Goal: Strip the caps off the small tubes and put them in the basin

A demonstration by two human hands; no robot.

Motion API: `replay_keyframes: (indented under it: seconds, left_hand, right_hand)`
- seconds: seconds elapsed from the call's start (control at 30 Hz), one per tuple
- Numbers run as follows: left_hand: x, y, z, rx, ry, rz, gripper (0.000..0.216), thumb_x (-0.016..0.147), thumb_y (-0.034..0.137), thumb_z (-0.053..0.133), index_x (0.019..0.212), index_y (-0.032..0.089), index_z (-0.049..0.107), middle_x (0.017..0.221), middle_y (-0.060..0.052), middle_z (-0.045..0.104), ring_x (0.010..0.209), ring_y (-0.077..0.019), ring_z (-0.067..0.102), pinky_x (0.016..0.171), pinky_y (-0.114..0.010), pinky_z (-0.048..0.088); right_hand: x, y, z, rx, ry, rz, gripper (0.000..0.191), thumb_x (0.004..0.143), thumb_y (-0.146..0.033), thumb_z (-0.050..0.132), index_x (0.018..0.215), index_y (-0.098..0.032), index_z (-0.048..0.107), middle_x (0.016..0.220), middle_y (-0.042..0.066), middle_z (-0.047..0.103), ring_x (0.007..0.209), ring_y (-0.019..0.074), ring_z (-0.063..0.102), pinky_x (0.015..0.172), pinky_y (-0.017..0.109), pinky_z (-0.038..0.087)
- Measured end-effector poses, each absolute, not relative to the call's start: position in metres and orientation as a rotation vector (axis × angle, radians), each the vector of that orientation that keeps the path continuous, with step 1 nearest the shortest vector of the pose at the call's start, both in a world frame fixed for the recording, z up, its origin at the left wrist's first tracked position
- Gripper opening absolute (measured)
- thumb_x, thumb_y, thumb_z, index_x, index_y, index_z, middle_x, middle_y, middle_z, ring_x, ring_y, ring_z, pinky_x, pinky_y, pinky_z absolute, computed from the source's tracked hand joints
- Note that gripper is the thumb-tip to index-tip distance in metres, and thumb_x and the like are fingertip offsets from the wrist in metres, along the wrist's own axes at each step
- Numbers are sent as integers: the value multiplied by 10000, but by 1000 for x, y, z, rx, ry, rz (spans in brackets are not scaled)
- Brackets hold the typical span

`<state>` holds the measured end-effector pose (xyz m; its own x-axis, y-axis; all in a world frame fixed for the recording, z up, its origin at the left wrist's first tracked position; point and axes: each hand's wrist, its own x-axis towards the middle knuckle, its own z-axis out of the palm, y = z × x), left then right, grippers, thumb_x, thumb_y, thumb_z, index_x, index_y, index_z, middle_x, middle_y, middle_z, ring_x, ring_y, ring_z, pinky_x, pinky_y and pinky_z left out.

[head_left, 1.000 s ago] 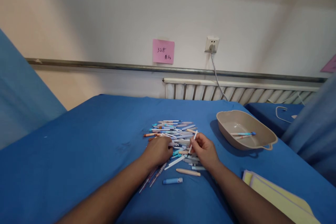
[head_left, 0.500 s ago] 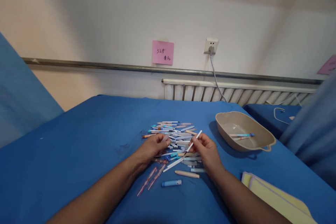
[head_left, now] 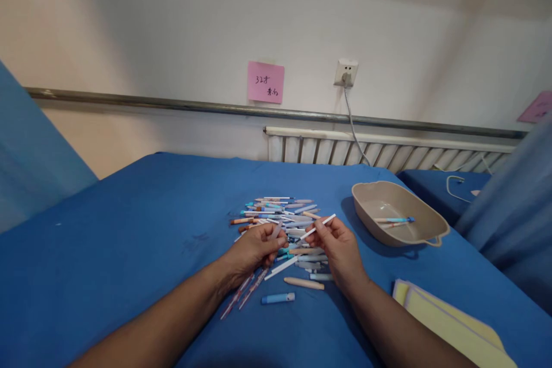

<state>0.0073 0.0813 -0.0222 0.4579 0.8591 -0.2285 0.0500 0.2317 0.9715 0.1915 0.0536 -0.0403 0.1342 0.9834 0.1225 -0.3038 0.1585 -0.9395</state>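
Over a pile of pen parts (head_left: 280, 211), my left hand (head_left: 252, 248) pinches a pale, translucent pen barrel (head_left: 276, 230). Between the thumb and fingers of my right hand (head_left: 341, 250) is a thin white pen refill (head_left: 326, 222), slanted with its dark tip toward my left hand. The tip and the barrel look close but apart. White refills (head_left: 281, 268) lie just below the hands. Nearer to me are a beige pen barrel (head_left: 304, 283), a short blue pen part (head_left: 278, 298) and two reddish patterned barrels (head_left: 253, 288).
A beige plastic basin (head_left: 431, 229) with a few pens (head_left: 399, 220) inside stands on the right of the blue-covered table (head_left: 142, 230). Yellow cloths or sheets (head_left: 448, 322) lie front right. Behind are a radiator (head_left: 319, 149) and a plugged socket (head_left: 345, 73).
My left hand has shifted slightly right and down, toward my right hand. The refill in my right hand has tilted flatter. The view has moved a little.
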Motion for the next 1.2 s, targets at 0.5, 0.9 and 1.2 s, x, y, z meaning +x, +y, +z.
replay_keyframes:
  seconds: [0.5,0.9,1.2]
  left_hand:
    - [9,79,-19,1277,1010,667,392,684,521,670,707,164,509,426,83,449,355,-59,365,392,-177,268]
    - [6,80,-23,1232,1025,677,339,654,404,734,795,150,560,490,65,523,368,-52,405,394,-168,273]
    - [4,79,-25,1246,985,584,396,710,518,662,775,131,613,502,44,526,377,-55,415,383,-166,272]
  right_hand:
    - [191,52,-43,-950,-1006,1296,339,757,-500,645,799,-163,651,740,44,690,607,137,616,579,242,483]
    - [184,49,-43,-975,-1204,1343,344,700,-515,684,767,-178,703,702,24,696,638,169,637,621,275,498]
    - [185,47,-42,-966,-1149,1374,350,699,-496,697,837,-175,721,734,46,711,678,193,657,654,304,502]
